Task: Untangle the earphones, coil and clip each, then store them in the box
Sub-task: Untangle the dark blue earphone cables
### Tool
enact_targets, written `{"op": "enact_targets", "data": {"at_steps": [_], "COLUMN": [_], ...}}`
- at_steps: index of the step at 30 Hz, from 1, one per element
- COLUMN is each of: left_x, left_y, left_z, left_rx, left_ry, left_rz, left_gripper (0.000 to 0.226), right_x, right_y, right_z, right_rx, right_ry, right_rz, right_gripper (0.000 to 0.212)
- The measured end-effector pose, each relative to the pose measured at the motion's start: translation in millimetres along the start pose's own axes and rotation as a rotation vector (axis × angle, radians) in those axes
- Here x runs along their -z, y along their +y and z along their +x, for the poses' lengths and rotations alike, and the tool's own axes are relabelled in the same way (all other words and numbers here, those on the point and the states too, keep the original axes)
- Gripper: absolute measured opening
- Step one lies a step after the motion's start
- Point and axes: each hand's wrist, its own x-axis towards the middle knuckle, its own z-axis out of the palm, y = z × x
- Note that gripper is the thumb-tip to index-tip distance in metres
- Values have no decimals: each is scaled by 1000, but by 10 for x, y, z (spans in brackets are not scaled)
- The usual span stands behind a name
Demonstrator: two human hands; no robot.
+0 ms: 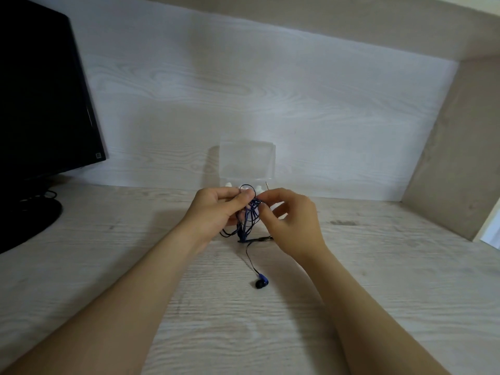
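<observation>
My left grip (216, 209) is curled round the bunched dark blue earphone cable (246, 220), with the thumb pressing the loops near the top. My right grip (289, 217), just beside it, pinches a strand at the knot. Below both grips a blue earbud (262, 281) lies on the counter (378, 266) at the end of a loose lead. Just beyond my grips stands the clear box (247, 161), with white pieces (228, 184) at its foot, perhaps a second pair; I cannot tell. I judge the task barely begun: this cable is tangled, and nothing is coiled, clipped or visibly stored.
</observation>
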Motion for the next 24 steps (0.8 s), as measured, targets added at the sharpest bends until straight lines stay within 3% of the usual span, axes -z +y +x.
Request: {"op": "enact_targets", "data": {"at_steps": [5, 10, 16, 24], "left_x": [10, 51, 44, -34], "left_y": [2, 11, -24, 43], "left_z": [18, 51, 43, -9], "left_rx": [35, 98, 21, -41], "left_ry": [-7, 4, 227, 51], "left_rz": [40, 54, 244, 226], "left_gripper": [23, 33, 13, 21], "right_x": [-20, 25, 22, 36], "right_y": [3, 27, -12, -34], "right_z": [4, 46, 42, 38], "right_rx": [28, -109, -207, -250], "right_ry": [79, 152, 88, 23], "right_rz": [-26, 77, 235, 297], "right_gripper": [13, 18, 21, 27]}}
